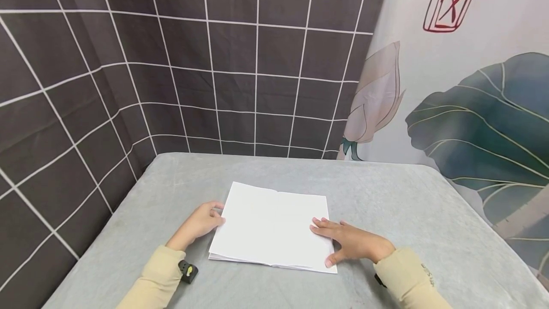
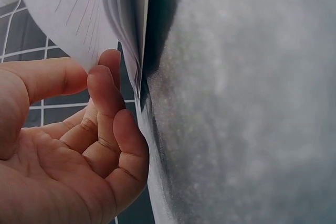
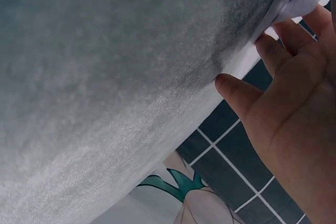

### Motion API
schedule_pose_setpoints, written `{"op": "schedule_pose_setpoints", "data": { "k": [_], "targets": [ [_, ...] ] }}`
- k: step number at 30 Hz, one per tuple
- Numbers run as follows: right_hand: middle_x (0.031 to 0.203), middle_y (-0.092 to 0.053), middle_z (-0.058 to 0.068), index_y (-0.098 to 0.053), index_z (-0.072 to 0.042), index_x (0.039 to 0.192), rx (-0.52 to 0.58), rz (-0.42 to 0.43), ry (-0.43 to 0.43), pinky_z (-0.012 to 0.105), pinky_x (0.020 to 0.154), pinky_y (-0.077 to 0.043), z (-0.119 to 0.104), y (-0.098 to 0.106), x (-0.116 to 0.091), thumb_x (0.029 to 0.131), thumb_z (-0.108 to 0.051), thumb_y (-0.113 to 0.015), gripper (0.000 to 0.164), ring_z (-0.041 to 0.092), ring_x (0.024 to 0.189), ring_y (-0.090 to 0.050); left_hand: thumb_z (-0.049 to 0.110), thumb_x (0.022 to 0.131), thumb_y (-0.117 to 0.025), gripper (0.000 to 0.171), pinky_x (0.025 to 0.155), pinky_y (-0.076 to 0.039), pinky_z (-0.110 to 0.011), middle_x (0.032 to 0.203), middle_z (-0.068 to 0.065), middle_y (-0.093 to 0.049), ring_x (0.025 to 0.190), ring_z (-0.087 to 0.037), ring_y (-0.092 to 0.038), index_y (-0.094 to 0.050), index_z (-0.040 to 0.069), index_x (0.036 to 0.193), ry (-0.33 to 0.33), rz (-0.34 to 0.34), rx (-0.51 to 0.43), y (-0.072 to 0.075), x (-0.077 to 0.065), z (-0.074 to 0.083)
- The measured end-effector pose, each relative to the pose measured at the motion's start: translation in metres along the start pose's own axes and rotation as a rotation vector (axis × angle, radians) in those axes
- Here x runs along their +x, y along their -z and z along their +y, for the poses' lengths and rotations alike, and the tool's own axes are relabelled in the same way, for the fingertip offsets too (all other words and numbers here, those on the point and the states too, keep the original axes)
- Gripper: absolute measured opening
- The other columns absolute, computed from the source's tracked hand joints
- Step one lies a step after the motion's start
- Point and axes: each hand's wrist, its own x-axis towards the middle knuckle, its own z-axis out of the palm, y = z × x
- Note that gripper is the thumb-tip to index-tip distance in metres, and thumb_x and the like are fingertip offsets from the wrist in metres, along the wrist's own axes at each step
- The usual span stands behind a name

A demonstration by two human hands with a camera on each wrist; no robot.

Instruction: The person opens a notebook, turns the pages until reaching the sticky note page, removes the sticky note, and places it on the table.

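An open notebook (image 1: 274, 228) lies on the table, its facing pages looking blank white from above. At its left edge my left hand (image 1: 198, 224) pinches a page; in the left wrist view the thumb and index finger meet at the corner of a lined page (image 2: 73, 14), lifted apart from the other sheets. The remaining fingers of that hand bend loosely below. My right hand (image 1: 353, 241) rests on the right edge of the notebook with fingers spread, thumb near the lower right corner. In the right wrist view its fingertips lie along the notebook's edge.
A grey cloth covers the table (image 1: 188, 170). Behind and to the left hangs a dark curtain (image 1: 231, 89) with a white grid; at the right is a pale curtain (image 1: 411, 132) with a lotus print. A black strap device (image 1: 188, 271) sits on the left wrist.
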Motion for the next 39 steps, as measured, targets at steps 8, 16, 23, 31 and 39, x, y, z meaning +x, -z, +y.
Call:
{"op": "schedule_pose_setpoints", "data": {
  "k": [8, 16, 23, 31, 39],
  "targets": [
    [0.156, -0.029, 0.014, -0.040, -0.008, 0.146, 0.008, 0.009, 0.000, 0.065, 0.109, -0.017, -0.002, 0.002, -0.001, 0.077, -0.050, -0.066, 0.085, 0.039, 0.142, -0.026, 0.008, 0.086, -0.062, 0.042, 0.061, -0.044, -0.030, 0.079, -0.007, -0.064, 0.068, -0.016, -0.056, -0.054, -0.006, 0.125, -0.014, -0.005, -0.003, 0.001, 0.001, 0.000],
    [0.156, -0.030, 0.014, -0.041, -0.007, 0.145, 0.011, 0.009, -0.004, 0.066, 0.109, -0.017, -0.002, 0.002, 0.000, 0.078, -0.050, -0.066, 0.084, 0.040, 0.142, -0.027, 0.011, 0.086, -0.062, 0.038, 0.065, -0.048, -0.033, 0.088, -0.010, -0.066, 0.074, -0.019, -0.061, -0.057, -0.004, 0.120, -0.047, 0.013, 0.035, 0.003, 0.001, 0.003],
    [0.155, -0.030, 0.015, -0.041, -0.006, 0.145, 0.011, 0.004, -0.002, 0.067, 0.108, -0.018, -0.002, 0.002, 0.001, 0.079, -0.049, -0.066, 0.083, 0.041, 0.142, -0.027, 0.012, 0.086, -0.064, 0.034, 0.074, -0.050, -0.037, 0.097, -0.013, -0.067, 0.088, -0.024, -0.062, -0.060, -0.004, 0.115, -0.143, 0.080, 0.113, 0.004, -0.004, 0.015],
    [0.155, -0.031, 0.015, -0.042, -0.006, 0.145, 0.009, 0.009, -0.002, 0.066, 0.108, -0.018, -0.002, 0.003, 0.001, 0.082, -0.051, -0.064, 0.081, 0.040, 0.142, -0.027, 0.009, 0.085, -0.065, 0.028, 0.069, -0.049, -0.032, 0.093, -0.009, -0.069, 0.079, -0.018, -0.061, -0.064, 0.000, 0.111, -0.262, 0.122, 0.147, -0.008, -0.013, 0.040],
    [0.155, -0.032, 0.015, -0.043, -0.006, 0.144, 0.002, 0.014, -0.003, 0.067, 0.107, -0.019, -0.002, 0.002, 0.002, 0.083, -0.051, -0.063, 0.079, 0.040, 0.141, -0.028, 0.015, 0.084, -0.068, 0.025, 0.071, -0.047, -0.034, 0.091, -0.002, -0.069, 0.081, -0.017, -0.060, -0.068, 0.008, 0.108, -0.370, 0.105, 0.294, -0.029, -0.023, 0.064]
  ]
}}
